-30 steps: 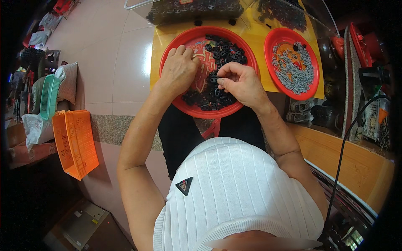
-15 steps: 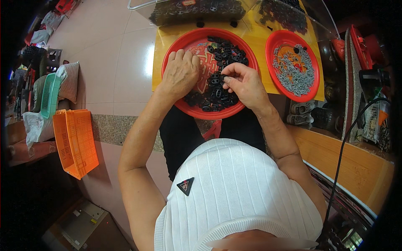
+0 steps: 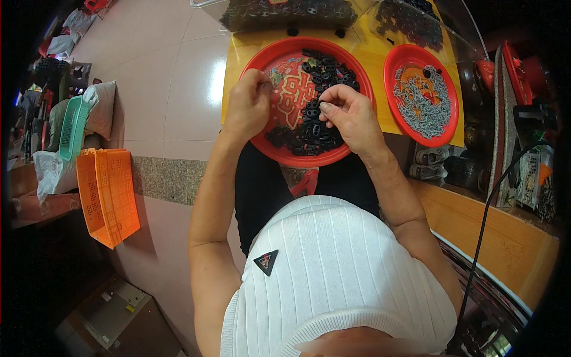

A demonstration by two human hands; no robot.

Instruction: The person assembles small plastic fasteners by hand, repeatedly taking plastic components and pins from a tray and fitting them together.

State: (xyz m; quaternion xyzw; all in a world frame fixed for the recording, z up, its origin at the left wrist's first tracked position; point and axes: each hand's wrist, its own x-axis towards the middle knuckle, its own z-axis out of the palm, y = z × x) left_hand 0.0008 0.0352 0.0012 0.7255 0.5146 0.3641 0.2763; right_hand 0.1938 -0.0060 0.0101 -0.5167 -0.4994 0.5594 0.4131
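Observation:
A round red tray (image 3: 253,62) with a printed bottom holds a heap of small black plastic pieces (image 3: 318,134), several of them with two holes, along its right and near sides. My left hand (image 3: 248,106) hangs over the tray's left rim with its fingers curled in. Whatever those fingers hold is hidden. At the right of the heap, my right hand (image 3: 354,122) pinches thumb and forefinger together just above the black pieces. Anything between those fingertips is too small to make out.
To the right, a smaller red tray (image 3: 389,77) of silver screws (image 3: 422,110) rests on the yellow table (image 3: 363,50). A clear bin (image 3: 291,15) of black parts stands behind. An orange crate (image 3: 110,196) is on the floor at left; a black cable (image 3: 480,232) hangs at right.
My left hand has drawn slightly back, its fingers turning inward and uncovering more of the tray's printed bottom. My right hand stays pinched over the heap. The whole view has shifted a little.

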